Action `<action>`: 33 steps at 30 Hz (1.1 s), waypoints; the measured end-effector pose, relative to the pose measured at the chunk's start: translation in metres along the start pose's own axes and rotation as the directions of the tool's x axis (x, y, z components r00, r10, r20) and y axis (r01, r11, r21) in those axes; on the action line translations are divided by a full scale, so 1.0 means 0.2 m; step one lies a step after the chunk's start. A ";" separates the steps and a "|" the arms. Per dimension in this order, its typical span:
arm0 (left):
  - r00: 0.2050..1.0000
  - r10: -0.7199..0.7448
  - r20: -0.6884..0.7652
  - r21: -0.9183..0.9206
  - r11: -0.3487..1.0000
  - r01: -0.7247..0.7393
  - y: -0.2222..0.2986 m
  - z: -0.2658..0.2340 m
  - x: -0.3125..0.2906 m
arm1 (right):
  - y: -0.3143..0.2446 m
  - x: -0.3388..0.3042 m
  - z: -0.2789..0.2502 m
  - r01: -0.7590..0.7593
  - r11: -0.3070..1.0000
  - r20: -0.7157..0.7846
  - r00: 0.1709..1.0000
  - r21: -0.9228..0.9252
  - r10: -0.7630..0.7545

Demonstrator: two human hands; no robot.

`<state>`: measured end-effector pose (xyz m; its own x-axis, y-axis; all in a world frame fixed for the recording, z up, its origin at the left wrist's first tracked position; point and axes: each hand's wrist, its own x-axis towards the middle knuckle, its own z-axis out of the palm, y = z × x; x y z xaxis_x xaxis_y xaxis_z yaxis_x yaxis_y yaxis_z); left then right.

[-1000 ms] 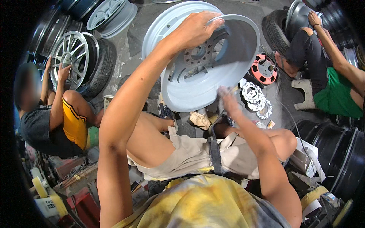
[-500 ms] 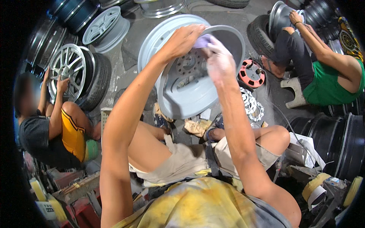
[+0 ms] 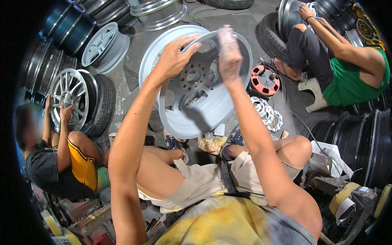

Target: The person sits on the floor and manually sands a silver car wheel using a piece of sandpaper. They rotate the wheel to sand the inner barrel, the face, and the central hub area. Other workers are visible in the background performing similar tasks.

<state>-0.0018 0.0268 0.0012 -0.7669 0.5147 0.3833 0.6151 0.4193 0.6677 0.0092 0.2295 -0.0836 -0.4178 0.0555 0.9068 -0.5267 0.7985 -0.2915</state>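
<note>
A grey primed wheel rim [image 3: 192, 118] stands tilted in front of me, its open side toward me and its hub with a ring of holes showing. My left hand [image 3: 173, 59] is at its upper left lip, thumb inside and fingers outside the edge. At the upper right lip, my right hand [image 3: 229, 55] is whitened with dust and blurred by motion. Its fingers look pressed together, and anything beneath them is hidden. Behind this rim, a second light grey wheel [image 3: 153, 55] lies partly covered.
A red cable reel [image 3: 264, 79] and white ring-shaped parts [image 3: 267, 114] lie right of the rim. People work on wheels at left [image 3: 53, 159] and right [image 3: 355, 69]. Black rims [image 3: 347, 143] stand at right; a grey spoked wheel [image 3: 102, 47] lies far left.
The tilted rim has shifted left and a little nearer. My left hand has drawn back left along the lip, thumb now apart. The purple piece between my hands is out of sight.
</note>
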 end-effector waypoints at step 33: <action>0.967 -0.141 -0.212 0.196 0.963 0.183 -0.17 -0.21 -0.04 | -0.26 -0.04 -0.50 -0.999 0.033 0.796 0.038 0.022 0.604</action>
<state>-0.0249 -0.0225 0.0019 -0.8670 0.2800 0.4121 0.4878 0.6451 0.5881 0.1133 0.2472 -0.0456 -0.9232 0.0073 -0.3842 0.3836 -0.0425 -0.9225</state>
